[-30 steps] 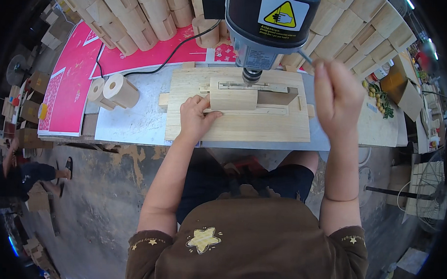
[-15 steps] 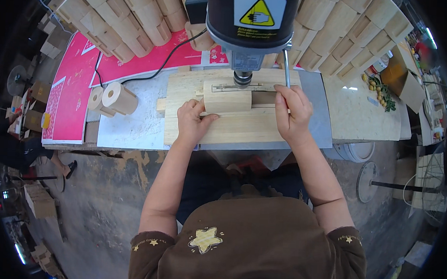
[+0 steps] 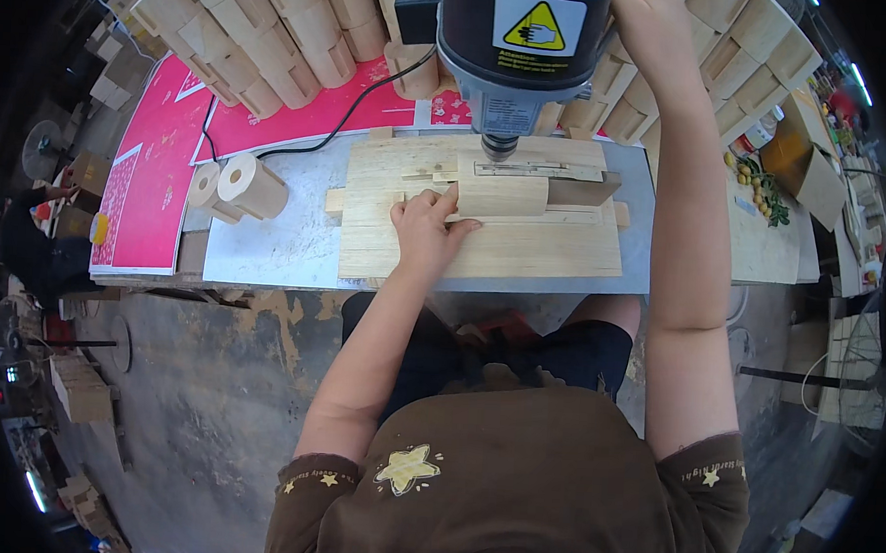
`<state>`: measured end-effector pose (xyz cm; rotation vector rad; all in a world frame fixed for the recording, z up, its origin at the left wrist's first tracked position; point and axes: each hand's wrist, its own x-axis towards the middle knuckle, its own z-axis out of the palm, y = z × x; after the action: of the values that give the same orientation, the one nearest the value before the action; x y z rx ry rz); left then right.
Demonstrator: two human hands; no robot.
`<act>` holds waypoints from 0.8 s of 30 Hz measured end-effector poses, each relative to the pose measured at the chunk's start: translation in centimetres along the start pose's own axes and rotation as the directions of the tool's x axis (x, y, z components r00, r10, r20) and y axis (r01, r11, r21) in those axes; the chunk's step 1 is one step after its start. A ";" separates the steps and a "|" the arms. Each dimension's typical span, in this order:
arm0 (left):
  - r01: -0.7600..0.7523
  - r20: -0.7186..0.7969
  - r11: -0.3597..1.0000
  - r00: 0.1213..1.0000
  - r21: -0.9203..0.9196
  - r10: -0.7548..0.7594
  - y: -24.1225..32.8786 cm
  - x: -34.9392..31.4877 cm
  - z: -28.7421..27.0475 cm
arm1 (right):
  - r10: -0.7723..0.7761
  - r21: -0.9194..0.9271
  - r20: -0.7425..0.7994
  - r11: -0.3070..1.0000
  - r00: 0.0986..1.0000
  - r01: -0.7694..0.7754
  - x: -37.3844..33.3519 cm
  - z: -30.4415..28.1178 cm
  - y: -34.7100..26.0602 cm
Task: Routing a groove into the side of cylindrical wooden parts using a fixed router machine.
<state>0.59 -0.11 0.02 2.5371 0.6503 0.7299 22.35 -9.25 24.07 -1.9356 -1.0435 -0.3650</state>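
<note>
Board (image 3: 523, 255) on the bench (image 3: 778, 257): on its far half, the block (image 3: 506, 197); over its far edge, the drill (image 3: 510, 102); to its left, two cylinders (image 3: 262, 190) and, farther left and behind, sheets (image 3: 144, 209); behind it on either side, stacks (image 3: 298, 28); well to its right, fruit (image 3: 755, 189), then a carton (image 3: 821, 165).

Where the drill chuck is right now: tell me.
In the head view, the drill chuck hangs above and slightly right of centre, under the dark drill housing; the slotted wooden piece appears just below it, the left hand lower left.
</note>
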 end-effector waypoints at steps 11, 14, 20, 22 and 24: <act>-0.015 -0.022 1.000 1.000 -0.009 0.015 -0.5 -0.2 0.1 | -0.149 0.183 -0.044 0.971 0.988 0.155 -14.4 -0.3 -1.1; -0.030 -0.047 0.999 0.998 -0.044 0.028 -0.3 -0.2 0.1 | -0.241 0.190 -0.137 0.946 0.961 0.264 -16.7 2.3 1.6; -0.029 -0.028 0.999 0.999 -0.027 0.029 -0.4 0.0 0.4 | -0.314 0.125 -0.194 0.932 0.929 0.341 -18.1 6.1 5.4; -0.039 -0.029 0.999 0.999 -0.033 0.038 -0.6 -0.2 0.5 | -0.326 0.135 -0.173 0.927 0.930 0.350 -18.1 5.4 5.0; -0.030 -0.029 0.999 0.999 -0.029 0.029 -0.6 -0.3 0.3 | -0.344 0.149 -0.153 0.919 0.926 0.366 -17.2 4.3 4.1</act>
<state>0.36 0.11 -0.64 2.5188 0.6082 0.7818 14.60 -15.90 9.01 -1.5439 -1.3014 -0.5692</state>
